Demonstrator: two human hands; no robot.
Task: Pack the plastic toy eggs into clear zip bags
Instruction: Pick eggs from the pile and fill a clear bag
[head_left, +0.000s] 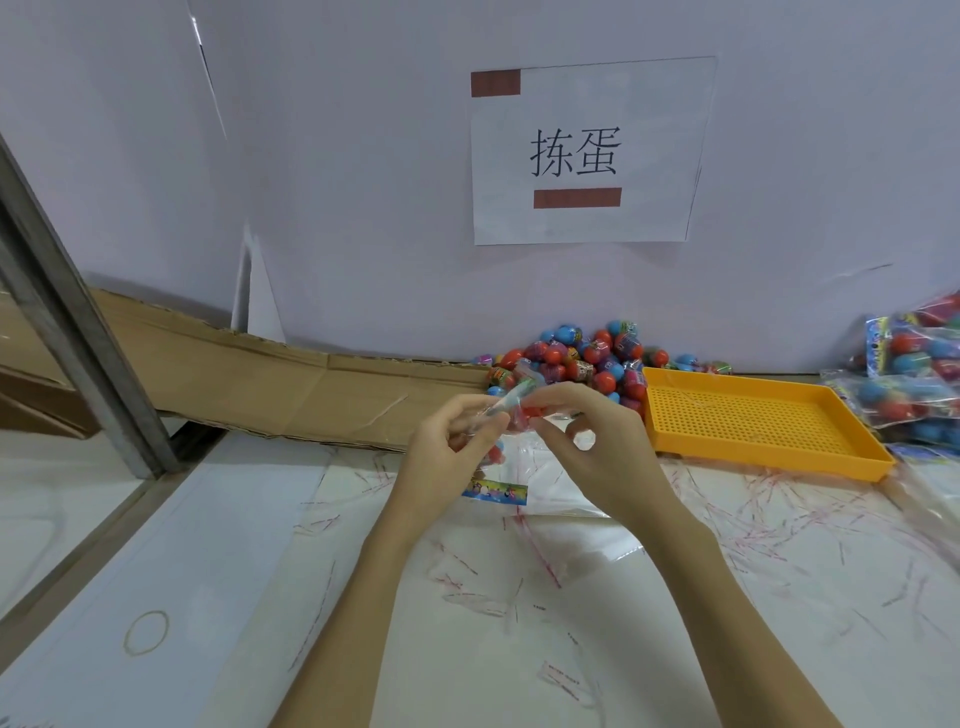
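A clear zip bag (511, 431) with red and blue toy eggs inside is held up above the table between both hands. My left hand (447, 452) pinches the bag's top on the left side. My right hand (587, 447) pinches the top on the right, its fingers curled over the plastic. The eggs in the bag are partly hidden by my fingers. A heap of loose red, blue and green plastic toy eggs (582, 358) lies against the wall just behind the hands.
A yellow perforated tray (753, 421) sits to the right of the heap. Filled bags of eggs (914, 374) are stacked at the far right. A flat bag with a colourful header (498, 492) and several peeled strips lie on the white table (675, 597). Cardboard (291, 384) lines the back left.
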